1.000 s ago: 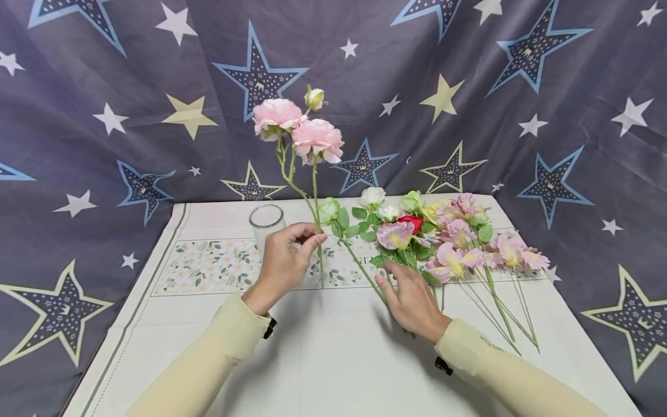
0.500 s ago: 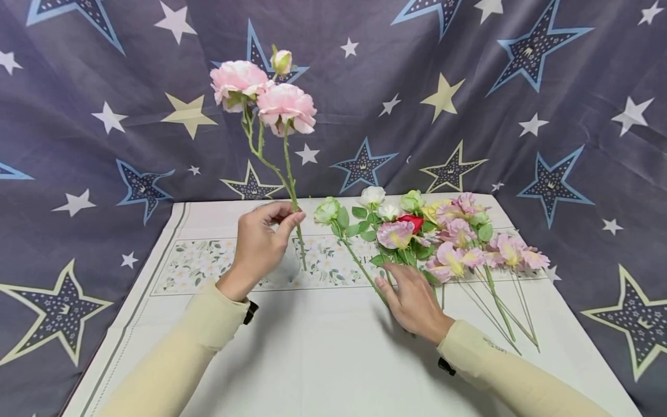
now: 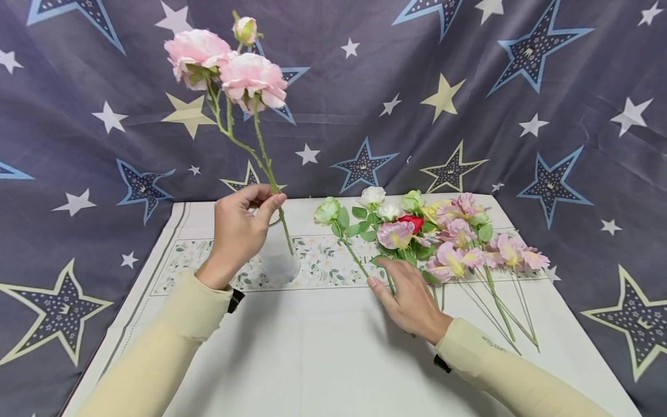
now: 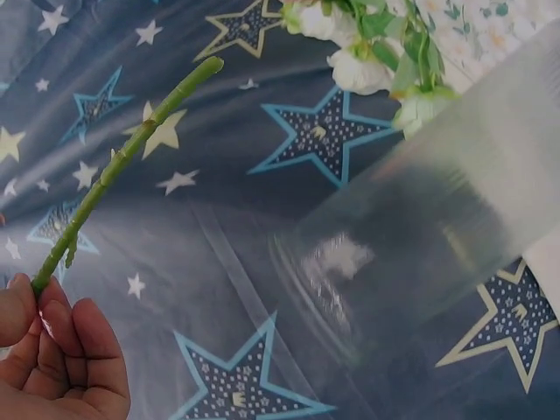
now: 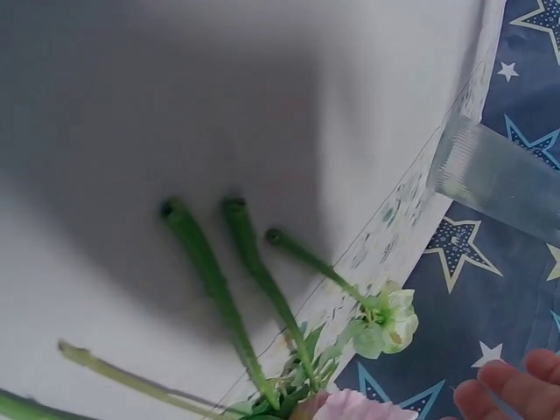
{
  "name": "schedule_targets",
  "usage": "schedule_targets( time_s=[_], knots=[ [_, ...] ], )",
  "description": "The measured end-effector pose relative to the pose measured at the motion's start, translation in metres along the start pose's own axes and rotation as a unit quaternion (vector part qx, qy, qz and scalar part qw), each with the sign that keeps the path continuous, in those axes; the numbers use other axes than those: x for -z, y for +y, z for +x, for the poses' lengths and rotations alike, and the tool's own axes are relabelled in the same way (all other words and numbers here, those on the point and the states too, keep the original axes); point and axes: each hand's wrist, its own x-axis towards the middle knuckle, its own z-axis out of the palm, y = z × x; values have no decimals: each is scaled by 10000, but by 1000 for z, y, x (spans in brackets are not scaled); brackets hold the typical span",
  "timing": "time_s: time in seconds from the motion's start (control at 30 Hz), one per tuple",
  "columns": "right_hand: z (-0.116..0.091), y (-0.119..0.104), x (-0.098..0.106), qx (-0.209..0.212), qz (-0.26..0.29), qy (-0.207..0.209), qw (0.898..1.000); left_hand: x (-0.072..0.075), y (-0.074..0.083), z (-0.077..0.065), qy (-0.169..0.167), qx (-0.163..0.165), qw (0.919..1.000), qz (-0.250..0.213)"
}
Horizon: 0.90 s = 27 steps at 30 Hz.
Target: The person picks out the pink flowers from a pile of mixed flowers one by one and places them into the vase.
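Observation:
My left hand (image 3: 242, 231) pinches the green stem of an artificial pink peony (image 3: 253, 81) between thumb and fingertips. Two full blooms and a bud top the stem, leaning left. A clear glass vase (image 3: 278, 260) stands just behind the hand; the stem's lower end overlaps it in the head view. In the left wrist view the bare stem tip (image 4: 210, 66) shows apart from the vase (image 4: 402, 236). My right hand (image 3: 409, 298), fingers relaxed, hovers low over the stems of the lying flowers. In the right wrist view its fingers (image 5: 516, 385) are away from the cut stems (image 5: 210, 289).
Artificial flowers lie at the right: white roses (image 3: 372, 197), a green rose (image 3: 327, 211), a red bloom (image 3: 411, 222) and several pink-purple irises (image 3: 453, 260). A floral-printed strip (image 3: 333, 260) runs across the white tablecloth (image 3: 312, 347). A star-patterned curtain (image 3: 365, 87) hangs behind.
My left hand has moved left and up with the peony, bringing its stem in front of the vase. The right hand stays almost where it was.

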Motion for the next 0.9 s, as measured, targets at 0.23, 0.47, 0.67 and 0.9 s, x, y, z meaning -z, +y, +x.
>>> schedule_targets(
  time_s=[0.23, 0.47, 0.67, 0.9],
  knots=[
    [1, -2, -1, 201, -20, 81, 9998, 10, -7, 10, 237, 140, 9994, 217],
    [1, -3, -3, 161, -47, 13, 9999, 20, -11, 23, 516, 160, 9981, 294],
    [1, -2, -3, 142, -23, -40, 9999, 29, -10, 33, 754, 176, 9963, 371],
    [2, -3, -1, 223, -40, 7, 9997, 26, -17, 35, 706, 347, 9959, 442]
  ],
)
